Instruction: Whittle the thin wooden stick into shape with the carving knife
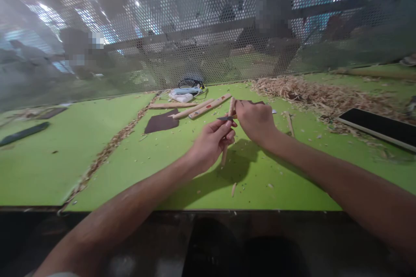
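Note:
My left hand (pixel 212 145) is closed around a slim wooden stick (pixel 232 106), whose upper end stands above the fingers and whose lower end slants down below them. Just to the right, my right hand (pixel 255 121) is wrapped round the handle of a small carving knife. The dark knife blade (pixel 225 118) points left across the stick at my left thumb; whether it touches the wood I cannot tell. Beyond my left hand lie a pale wooden piece with red marks (pixel 208 107), a thinner carved stick (pixel 191 110) and a dark brown sheet (pixel 161 122).
A heap of wood shavings (pixel 312 91) covers the back right, near a black-faced flat slab (pixel 380 127). Cables and a pale pouch (pixel 185 93) sit by the perforated screen (pixel 201 43). A shaving-filled seam (pixel 110 151) crosses the green tabletop (pixel 130 186). People are behind the screen.

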The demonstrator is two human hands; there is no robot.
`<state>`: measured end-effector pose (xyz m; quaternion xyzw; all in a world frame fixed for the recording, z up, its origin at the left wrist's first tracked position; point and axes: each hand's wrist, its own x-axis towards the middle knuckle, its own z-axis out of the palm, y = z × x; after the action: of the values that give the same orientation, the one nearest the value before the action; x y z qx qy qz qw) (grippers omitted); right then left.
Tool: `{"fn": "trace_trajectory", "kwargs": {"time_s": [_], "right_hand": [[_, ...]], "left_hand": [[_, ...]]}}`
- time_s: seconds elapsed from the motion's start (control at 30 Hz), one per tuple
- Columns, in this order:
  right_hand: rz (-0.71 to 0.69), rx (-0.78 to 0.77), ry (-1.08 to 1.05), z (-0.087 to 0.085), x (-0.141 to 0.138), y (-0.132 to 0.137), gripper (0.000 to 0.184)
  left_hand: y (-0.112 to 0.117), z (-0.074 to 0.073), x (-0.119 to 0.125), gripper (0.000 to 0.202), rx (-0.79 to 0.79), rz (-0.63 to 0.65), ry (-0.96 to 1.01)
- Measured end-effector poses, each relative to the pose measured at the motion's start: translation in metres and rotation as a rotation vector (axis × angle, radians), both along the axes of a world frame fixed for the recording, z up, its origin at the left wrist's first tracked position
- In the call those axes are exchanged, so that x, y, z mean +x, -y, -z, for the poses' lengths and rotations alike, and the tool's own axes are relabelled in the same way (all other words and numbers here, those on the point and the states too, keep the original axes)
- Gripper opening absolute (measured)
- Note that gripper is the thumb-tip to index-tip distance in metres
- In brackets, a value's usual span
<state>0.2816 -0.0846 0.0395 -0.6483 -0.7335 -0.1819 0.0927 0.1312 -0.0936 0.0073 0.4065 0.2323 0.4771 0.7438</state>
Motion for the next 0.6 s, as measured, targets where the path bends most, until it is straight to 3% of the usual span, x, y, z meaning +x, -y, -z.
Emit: {"fn": "trace_trajectory", "kwargs": {"time_s": [0.6], "right_hand": [[-0.017,-0.013,0.034,0.0051,0.0042,-0.0055,0.045]], "left_hand": [[-0.0092,0.0039,-0.0060,0.020,-0.011,0.032,-0.073]]}}
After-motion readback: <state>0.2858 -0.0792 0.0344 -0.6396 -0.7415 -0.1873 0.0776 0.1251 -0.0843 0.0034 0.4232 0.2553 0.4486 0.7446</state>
